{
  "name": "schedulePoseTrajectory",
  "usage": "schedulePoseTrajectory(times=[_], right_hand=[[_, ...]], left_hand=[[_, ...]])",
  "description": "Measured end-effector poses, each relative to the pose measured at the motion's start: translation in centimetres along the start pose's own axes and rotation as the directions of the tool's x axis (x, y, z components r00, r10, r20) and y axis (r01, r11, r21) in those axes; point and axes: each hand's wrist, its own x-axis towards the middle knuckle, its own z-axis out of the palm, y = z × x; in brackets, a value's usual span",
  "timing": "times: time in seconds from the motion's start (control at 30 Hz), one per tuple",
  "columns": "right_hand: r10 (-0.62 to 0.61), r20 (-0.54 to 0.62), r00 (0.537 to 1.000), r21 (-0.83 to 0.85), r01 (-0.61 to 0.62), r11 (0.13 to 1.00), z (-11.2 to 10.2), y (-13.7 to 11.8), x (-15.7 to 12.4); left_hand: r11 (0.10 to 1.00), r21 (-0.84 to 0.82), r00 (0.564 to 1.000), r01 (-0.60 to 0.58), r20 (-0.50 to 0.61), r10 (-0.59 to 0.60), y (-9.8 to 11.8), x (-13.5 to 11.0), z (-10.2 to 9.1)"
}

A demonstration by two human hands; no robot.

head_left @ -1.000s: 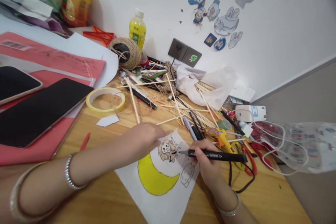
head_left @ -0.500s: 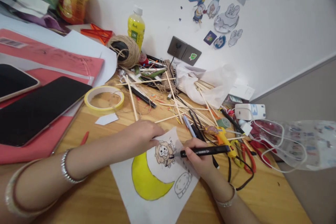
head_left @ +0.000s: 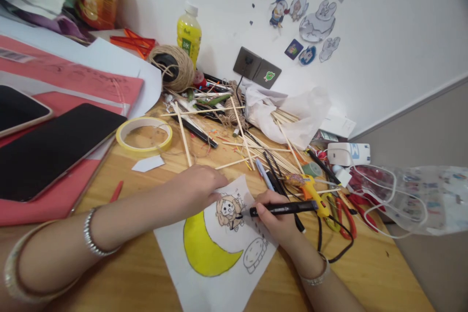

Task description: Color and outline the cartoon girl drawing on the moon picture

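Observation:
A white sheet of paper (head_left: 199, 275) lies slanted on the wooden table. It bears a yellow crescent moon (head_left: 204, 251), a small tan-coloured cartoon figure (head_left: 229, 211) and an uncoloured outline drawing (head_left: 255, 255). My left hand (head_left: 203, 186) rests at the sheet's upper left edge, fingers curled down and holding the paper; its fingertips are mostly hidden. In my right hand (head_left: 276, 217) is a black marker (head_left: 285, 208), gripped between thumb and fingers. The marker's tip points left, at the right side of the cartoon figure; whether it touches the paper I cannot tell.
Beyond the hands lie thin wooden sticks (head_left: 239, 126), a yellow tape roll (head_left: 122, 144), twine (head_left: 183, 70) and a yellow glue gun (head_left: 310, 192). Red-handled pliers (head_left: 345, 219) sit to the right. A dark tablet (head_left: 58, 151) lies on pink folders (head_left: 127, 91) at left.
The camera view has shifted slightly. My right hand and the marker are almost in the same place, the marker perhaps a touch further left. My left hand stays put.

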Motion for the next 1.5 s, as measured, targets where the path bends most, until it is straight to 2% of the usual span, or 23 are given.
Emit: schedulePoseTrajectory(times=[0.97, 1.17, 1.37, 1.5], right_hand=[[-0.010, 0.002, 1.000, -0.008, 0.010, 1.000, 0.05, -0.02, 0.15], [-0.009, -0.015, 1.000, -0.027, 0.008, 1.000, 0.04, -0.02, 0.13], [-0.004, -0.009, 1.000, -0.026, 0.004, 1.000, -0.02, -0.02, 0.15], [0.003, -0.015, 1.000, -0.023, -0.003, 1.000, -0.02, -0.01, 0.15]], left_hand=[[1.000, 0.009, 1.000, -0.019, -0.019, 0.020, -0.13, 0.03, 0.34], [1.000, 0.007, 1.000, 0.022, 0.008, -0.022, 0.19, 0.04, -0.07], [1.000, 0.013, 1.000, 0.003, -0.017, -0.002, 0.15, 0.08, 0.02], [0.999, 0.012, 0.999, 0.043, 0.021, -0.043, 0.42, 0.18, -0.22]])
